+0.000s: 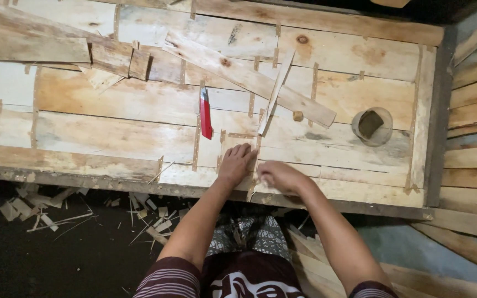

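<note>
Left hand (pixel 237 163) flat and unclenched, right hand (pixel 279 175) curled, both pressing pale thin wood veneer sheets (pixel 139 118) on the counter's (pixel 327 207) near edge, many joints taped already, red utility knife (pixel 206 113) idle just beyond.

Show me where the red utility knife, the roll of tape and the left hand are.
red utility knife (pixel 205 116), head view, middle of its red handle.
roll of tape (pixel 360 134), head view, left side of its pale ring.
left hand (pixel 236 163), head view, back of the hand, flat on the veneer.
</note>
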